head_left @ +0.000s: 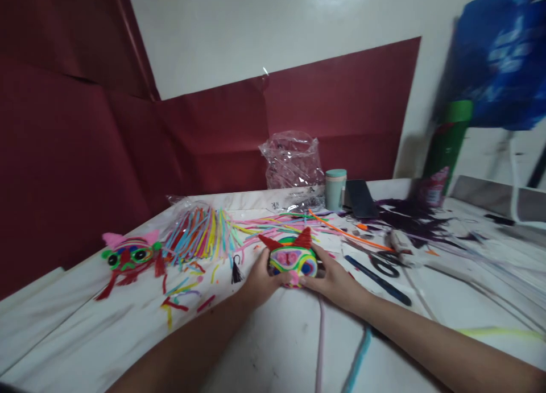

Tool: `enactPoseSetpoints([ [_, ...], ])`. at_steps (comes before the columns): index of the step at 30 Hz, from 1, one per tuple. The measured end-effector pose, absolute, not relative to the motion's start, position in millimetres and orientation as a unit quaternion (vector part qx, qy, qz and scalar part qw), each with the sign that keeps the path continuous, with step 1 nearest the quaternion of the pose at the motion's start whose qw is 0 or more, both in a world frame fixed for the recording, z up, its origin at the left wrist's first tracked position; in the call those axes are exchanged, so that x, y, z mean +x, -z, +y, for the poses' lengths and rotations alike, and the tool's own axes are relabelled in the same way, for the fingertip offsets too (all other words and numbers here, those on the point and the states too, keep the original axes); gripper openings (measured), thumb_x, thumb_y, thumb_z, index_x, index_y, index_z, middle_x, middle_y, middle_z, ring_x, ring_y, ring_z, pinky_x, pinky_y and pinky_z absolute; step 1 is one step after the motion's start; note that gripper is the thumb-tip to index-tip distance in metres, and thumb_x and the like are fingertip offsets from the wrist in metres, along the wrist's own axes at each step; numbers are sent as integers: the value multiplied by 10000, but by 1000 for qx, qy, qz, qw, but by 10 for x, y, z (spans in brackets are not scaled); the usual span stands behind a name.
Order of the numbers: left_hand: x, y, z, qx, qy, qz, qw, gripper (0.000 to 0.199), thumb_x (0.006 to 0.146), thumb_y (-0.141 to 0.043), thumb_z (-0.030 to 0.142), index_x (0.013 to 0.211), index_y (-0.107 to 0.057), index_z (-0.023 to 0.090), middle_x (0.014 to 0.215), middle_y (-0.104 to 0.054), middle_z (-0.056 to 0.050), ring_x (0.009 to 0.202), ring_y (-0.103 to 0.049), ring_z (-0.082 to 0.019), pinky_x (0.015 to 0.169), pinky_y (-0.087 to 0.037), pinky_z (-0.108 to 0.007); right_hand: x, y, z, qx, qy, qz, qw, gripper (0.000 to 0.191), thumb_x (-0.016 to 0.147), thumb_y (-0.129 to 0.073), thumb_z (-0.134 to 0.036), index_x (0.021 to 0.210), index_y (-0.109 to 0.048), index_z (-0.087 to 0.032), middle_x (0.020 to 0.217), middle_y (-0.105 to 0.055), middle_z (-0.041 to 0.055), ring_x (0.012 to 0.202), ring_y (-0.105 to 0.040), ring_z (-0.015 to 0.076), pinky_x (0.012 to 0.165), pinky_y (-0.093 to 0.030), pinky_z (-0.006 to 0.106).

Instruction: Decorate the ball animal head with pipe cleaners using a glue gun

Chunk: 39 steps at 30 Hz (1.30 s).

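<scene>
1. Holding the colourful animal-faced piece (292,260) at the lower centre of the frame, we have both hands closed on its sides.
2. Our left hand (260,278) grips its left edge, our right hand (335,279) its right, thumbs beside the pink nose.
3. At the frame's left, we see a second animal face (131,255) near bundled fuzzy sticks (200,239).
4. Right of centre lie a dark blue tool (377,279), perhaps a pen or cutter, since blur hides details, and black-handled scissors (386,264).
</scene>
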<state>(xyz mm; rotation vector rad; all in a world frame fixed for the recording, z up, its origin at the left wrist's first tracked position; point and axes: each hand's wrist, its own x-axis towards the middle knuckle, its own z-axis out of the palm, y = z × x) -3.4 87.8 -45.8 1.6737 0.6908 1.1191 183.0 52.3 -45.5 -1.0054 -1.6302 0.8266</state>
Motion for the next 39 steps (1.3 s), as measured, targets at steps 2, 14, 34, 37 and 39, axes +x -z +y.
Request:
enactPoseSetpoints([
  [2,-25,459,858,691,-484,287,455,663,638,-737,307,1211,-430,181,1219,-554,-118,1108,-536,-253,934,-435,-374,1853,480,559,-425,-346,-675,494,702,687,-683,-421,1278,-382,-192,1224,-559,106,1027,-589,245,873,-499,402],
  [14,-59,324,862,745,-439,418,280,472,797,-543,375,1226,-478,189,1208,-570,-105,1097,-534,-221,907,-431,-337,1917,544,636,-474,-333,-642,503,759,696,-662,-452,1318,-343,-157,1246,-548,152,1081,-564,285,908,-474,455],
  [34,-826,-16,1961,817,-204,537,52,247,796,-436,244,868,-661,172,892,-678,-58,823,-591,-180,727,-409,-246,1939,512,658,-481,-266,-667,503,587,734,-631,-369,1259,-423,-208,1213,-563,104,1036,-564,241,914,-461,437],
  [37,-904,-37,2059,812,-194,550,11,244,806,-422,230,867,-652,173,900,-673,-72,850,-584,-192,755,-406,-266,1930,523,657,-484,-261,-668,502,590,735,-631,-381,1260,-419,-213,1225,-550,101,1036,-561,244,906,-466,439],
  [39,-900,-11,2103,817,-179,548,-10,236,807,-423,216,853,-651,179,896,-673,-72,863,-580,-195,773,-404,-273,1931,523,651,-485,-262,-671,496,585,740,-626,-381,1260,-415,-215,1231,-542,100,1045,-555,246,911,-460,442],
])
